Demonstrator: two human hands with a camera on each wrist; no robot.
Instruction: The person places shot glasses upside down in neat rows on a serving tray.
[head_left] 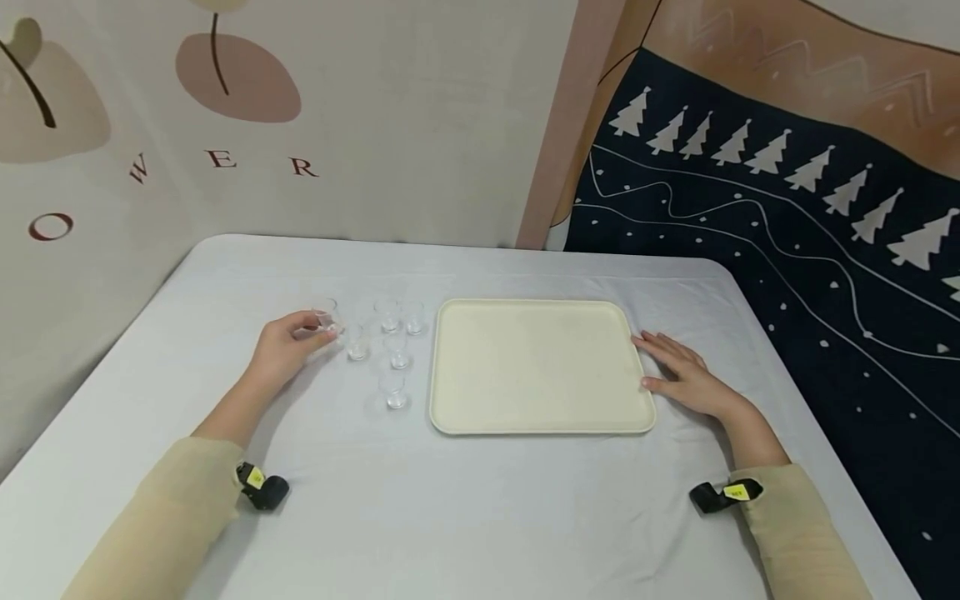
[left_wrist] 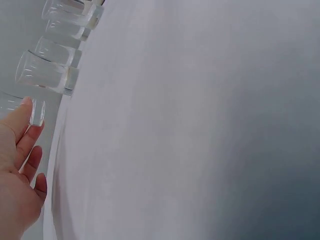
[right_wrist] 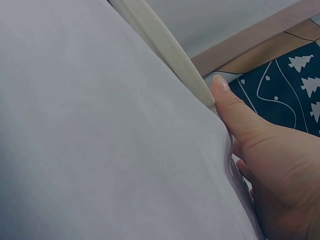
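Observation:
In the head view my left hand [head_left: 285, 346] pinches a small clear shot glass [head_left: 326, 315] between thumb and fingers at the left of the group. The left wrist view shows that hand [left_wrist: 20, 170] with the thumb and a finger at the base of the glass [left_wrist: 37, 112]. Several more clear glasses stand just to its right, one nearest [head_left: 357, 346] and one closest to me [head_left: 395, 392]. A cream rectangular tray [head_left: 540, 367] lies flat beside them. Against its right edge rest the fingertips and thumb of my right hand [head_left: 690, 379], fingers extended.
A white cloth [head_left: 510, 517] covers the table. Behind it stands a pale wall [head_left: 420, 125] with printed shapes and letters. A dark blue hanging [head_left: 750, 208] with white trees is at the right. Each sleeve carries a small black camera [head_left: 266, 490] at the wrist.

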